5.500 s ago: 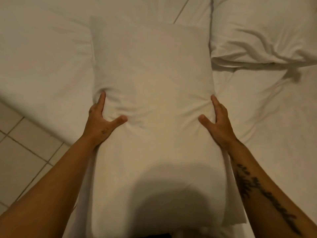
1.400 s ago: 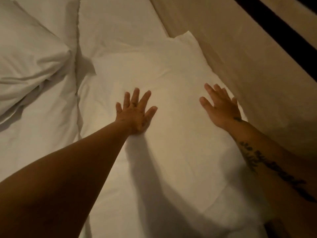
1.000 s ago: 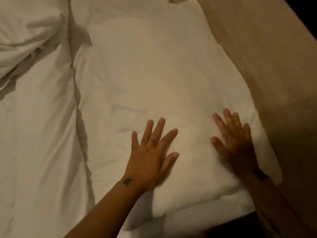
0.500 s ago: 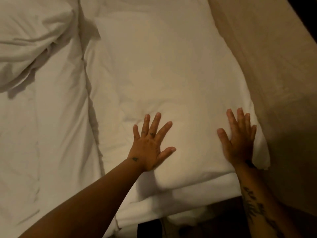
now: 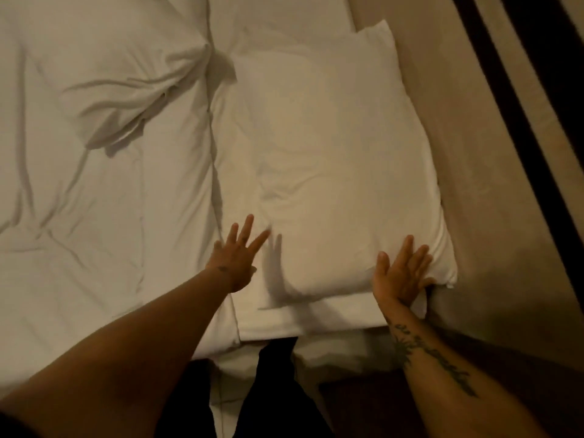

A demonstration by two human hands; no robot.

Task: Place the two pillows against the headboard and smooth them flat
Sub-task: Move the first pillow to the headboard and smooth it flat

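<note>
Lying flat on the bed (image 5: pixel 94 248), the near pillow (image 5: pixel 341 172) has its long right edge touching the tan headboard (image 5: pixel 474 153), with its far corner poking up against it. Its cover shows a few soft creases near the middle. The right hand (image 5: pixel 399 273) is spread, palm down, on the pillow's near right corner, just beside the headboard, with the fingers fanned forward. The left hand (image 5: pixel 235 257) is also spread with fingers apart, at the pillow's near left edge; it is blurred, and whether it presses the cloth or hovers just above it cannot be told, though its shadow falls on the pillow beside it. Neither hand grips anything. The second pillow (image 5: pixel 104 74) lies crumpled at the upper left, well apart from the headboard, with the rumpled sheet between it and the near pillow. A tattoo runs along the right forearm.
</note>
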